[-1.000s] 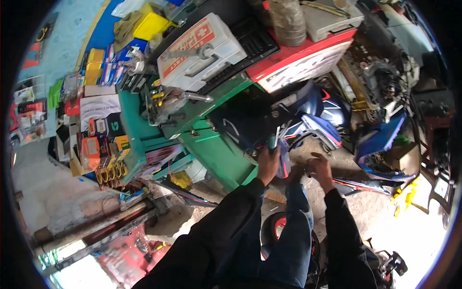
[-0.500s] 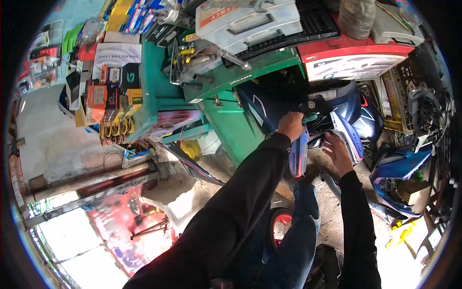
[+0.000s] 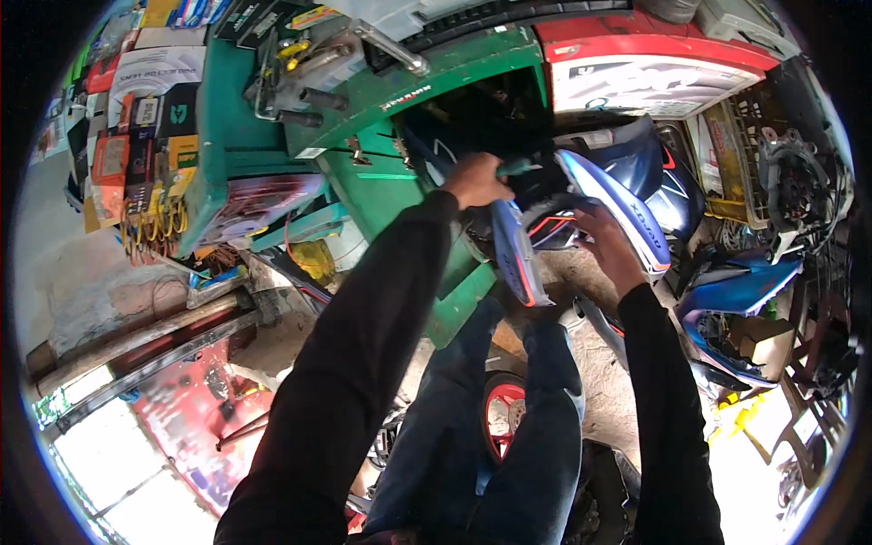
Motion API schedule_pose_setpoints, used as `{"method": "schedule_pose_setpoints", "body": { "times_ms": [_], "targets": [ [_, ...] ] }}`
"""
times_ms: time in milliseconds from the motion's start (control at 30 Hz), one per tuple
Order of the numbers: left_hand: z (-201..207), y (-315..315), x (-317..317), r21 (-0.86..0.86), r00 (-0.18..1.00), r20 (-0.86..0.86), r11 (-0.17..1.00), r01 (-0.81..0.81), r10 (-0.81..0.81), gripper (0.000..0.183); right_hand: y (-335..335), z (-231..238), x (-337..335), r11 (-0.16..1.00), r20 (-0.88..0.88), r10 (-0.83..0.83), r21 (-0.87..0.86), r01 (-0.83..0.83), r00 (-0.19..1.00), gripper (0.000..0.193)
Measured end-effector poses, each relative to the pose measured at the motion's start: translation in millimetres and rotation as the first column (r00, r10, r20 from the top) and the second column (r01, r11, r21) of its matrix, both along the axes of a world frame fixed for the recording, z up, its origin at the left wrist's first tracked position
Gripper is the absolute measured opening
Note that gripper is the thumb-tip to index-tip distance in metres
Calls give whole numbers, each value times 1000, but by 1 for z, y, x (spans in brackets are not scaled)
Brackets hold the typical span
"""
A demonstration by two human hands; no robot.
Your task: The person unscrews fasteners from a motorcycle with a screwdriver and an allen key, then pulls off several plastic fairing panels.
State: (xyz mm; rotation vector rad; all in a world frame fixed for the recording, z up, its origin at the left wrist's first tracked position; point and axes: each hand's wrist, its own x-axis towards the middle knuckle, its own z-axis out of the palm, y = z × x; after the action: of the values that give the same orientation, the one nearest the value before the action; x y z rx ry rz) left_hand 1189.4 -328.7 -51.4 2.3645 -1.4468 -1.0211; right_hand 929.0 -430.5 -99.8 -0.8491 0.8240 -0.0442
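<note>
A blue-and-black motorcycle body panel (image 3: 631, 216) with two long side wings is between my hands, in front of other dark blue bodywork. My left hand (image 3: 477, 182) is closed around a tool with a dark green handle (image 3: 516, 167), above the top of the left wing. The tool's working end is lost in the dark parts. My right hand (image 3: 607, 243) is at the inner edge of the right wing, its fingers bent around the panel; the fingertips are partly hidden.
A green cabinet (image 3: 436, 97) with its door (image 3: 372, 195) hanging open stands ahead. Beside it is a red cabinet (image 3: 654, 41). Boxed parts (image 3: 136, 163) fill the left; another blue body panel (image 3: 740, 300) lies right. A red wheel (image 3: 502, 413) shows between my legs.
The view has shifted, so the cabinets sit farther left and higher. The panel is tilted differently, showing more of its right wing. Both hands remain at the panel, the left still gripping the green-handled tool.
</note>
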Motion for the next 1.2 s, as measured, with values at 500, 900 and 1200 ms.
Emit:
{"method": "schedule_pose_setpoints", "body": {
  "times_ms": [500, 900, 1200],
  "targets": [
    [11, -19, -10, 10, 983, 169, 997, -74, 72, 68, 41, -20, 23, 986, 187, 125, 88, -144, 974, 45],
    [-9, -41, -21, 343, 952, 122, 912, 226, -282, 57, -28, -99, -40, 833, -334, -450, -491, 255, 828, 66],
    [37, -74, -37, 439, 839, 301, 847, 301, -454, 59, -12, -98, -9, 944, -186, -246, -269, 191, 951, 43]
  ]
}}
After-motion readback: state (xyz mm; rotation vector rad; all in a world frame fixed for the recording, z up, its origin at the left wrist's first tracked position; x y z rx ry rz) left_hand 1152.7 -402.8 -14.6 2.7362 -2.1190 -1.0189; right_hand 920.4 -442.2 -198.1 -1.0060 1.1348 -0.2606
